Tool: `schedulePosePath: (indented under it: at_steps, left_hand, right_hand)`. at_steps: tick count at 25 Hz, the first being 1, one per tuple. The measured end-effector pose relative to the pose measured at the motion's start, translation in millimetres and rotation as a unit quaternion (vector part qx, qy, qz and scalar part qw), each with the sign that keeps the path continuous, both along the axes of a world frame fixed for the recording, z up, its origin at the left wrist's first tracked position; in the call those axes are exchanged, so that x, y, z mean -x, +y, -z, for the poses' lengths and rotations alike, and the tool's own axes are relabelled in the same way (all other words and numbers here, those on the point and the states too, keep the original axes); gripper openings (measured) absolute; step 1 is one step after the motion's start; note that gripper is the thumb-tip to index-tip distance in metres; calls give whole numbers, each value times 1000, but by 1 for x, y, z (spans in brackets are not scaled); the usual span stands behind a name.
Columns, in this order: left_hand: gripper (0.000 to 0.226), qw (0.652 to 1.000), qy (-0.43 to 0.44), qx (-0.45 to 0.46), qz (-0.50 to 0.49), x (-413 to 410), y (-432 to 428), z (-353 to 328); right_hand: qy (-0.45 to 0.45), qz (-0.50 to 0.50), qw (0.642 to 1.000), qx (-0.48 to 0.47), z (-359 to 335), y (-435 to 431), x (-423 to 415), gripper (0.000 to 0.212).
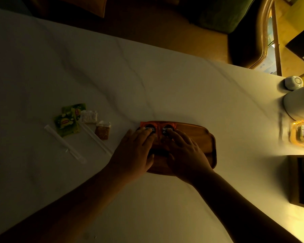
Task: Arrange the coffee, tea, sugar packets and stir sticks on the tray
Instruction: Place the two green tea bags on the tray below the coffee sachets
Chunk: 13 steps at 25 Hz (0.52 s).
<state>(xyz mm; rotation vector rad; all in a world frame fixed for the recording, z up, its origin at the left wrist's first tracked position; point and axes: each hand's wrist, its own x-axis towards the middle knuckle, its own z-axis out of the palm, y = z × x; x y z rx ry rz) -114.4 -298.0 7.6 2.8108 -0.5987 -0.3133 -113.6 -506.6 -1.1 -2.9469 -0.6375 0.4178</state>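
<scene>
Nearest the camera, two bare forearms reach in from about 7 and 5 o'clock and meet over the wooden tray (197,137), which sits just right of the frame's middle on the pale marble table (147,76). The left hand (135,151) lies palm down, fingers spread and flat on the left coffee packet (148,127); the right hand (186,151) mirrors it, fingertips pressing the right coffee packet (168,128). Neither hand grips anything (both appear to be nudging the orange sachets square against the tray's far-left edge, side by side, which would leave the tray's right half bare for the rest). Out at about 9 o'clock from the tray, well apart from it, the two green tea packets (67,122) overlap, with the white sugar packet (89,116) and brown sugar packet (103,130) just beside them and two wrapped stir sticks (65,144) lying diagonally on the table, all apparently awaiting placement.
</scene>
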Motion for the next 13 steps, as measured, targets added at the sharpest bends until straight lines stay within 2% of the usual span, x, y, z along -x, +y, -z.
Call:
schedulePosePath:
  at_steps: [3,5,7,9,11,13]
  left_hand:
    - [61,1000,-21,16,-2,2,1,-3]
    - [49,997,-63,37,-14,1,9,-8]
    - [29,992,-100,35,-71,-9,33,-17]
    - [19,984,-103,1,-147,-23,68,-28]
    - [19,970,-93,-22,-222,-35,117,-36]
    - [30,956,-50,-64,-283,-43,162,-38]
  right_hand:
    - [-4,30,999,-13,-7,3,0,64]
    - [-22,72,996,-54,-19,13,-3,60]
    - [-15,110,990,-91,-33,36,-13,55]
    - [2,120,985,-126,-42,69,-28,46]
    - [39,115,977,-176,-46,115,-48,37]
    - [82,106,970,-205,-44,162,-69,32]
